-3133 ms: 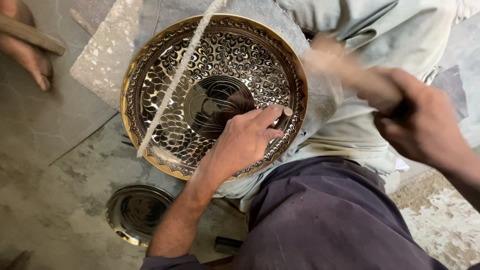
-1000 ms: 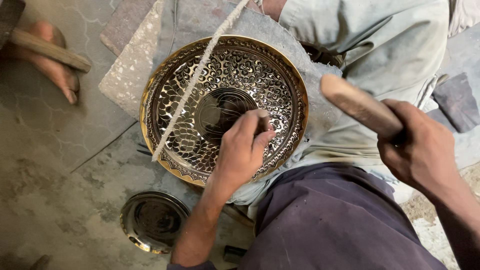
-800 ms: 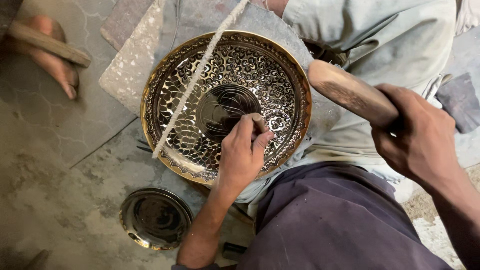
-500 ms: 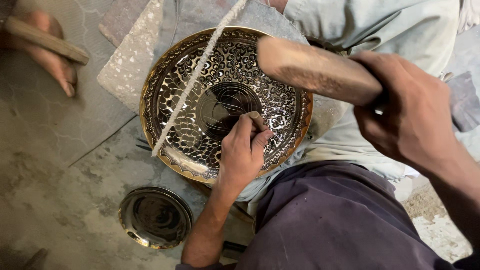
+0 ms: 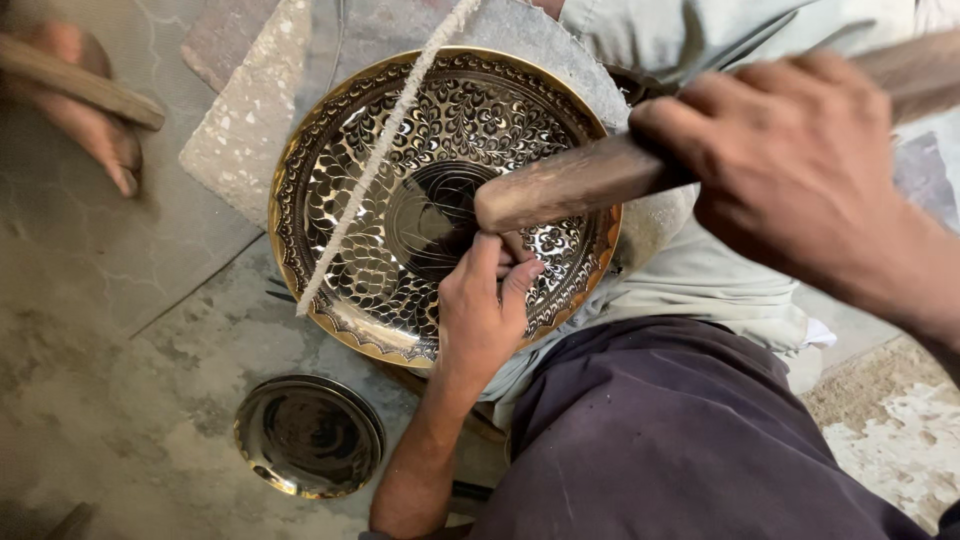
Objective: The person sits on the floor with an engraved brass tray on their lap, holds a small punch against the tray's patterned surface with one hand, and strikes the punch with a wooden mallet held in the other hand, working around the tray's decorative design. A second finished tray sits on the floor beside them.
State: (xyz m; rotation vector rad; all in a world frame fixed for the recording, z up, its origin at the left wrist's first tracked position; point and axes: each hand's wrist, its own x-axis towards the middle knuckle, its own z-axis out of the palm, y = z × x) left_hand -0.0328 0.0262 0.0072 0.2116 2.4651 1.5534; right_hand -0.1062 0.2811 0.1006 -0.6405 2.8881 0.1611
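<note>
Tray (image 5: 400, 150): it is lying flat at 12 o'clock from the knees.
Left hand (image 5: 482, 312): it is pinching a small tool, mostly hidden, on the tray at 5 o'clock from its centre.
Right hand (image 5: 790, 165): it is gripping the mallet (image 5: 570, 185).
Mallet axis: it is running from 3 to 9 o'clock, with the head just above the left fingers.

A single head-worn camera looks almost straight down from close above the person's lap, taking in the engraved brass plate (image 5: 400, 200) at centre and the stone floor (image 5: 100, 330) at left.
</note>
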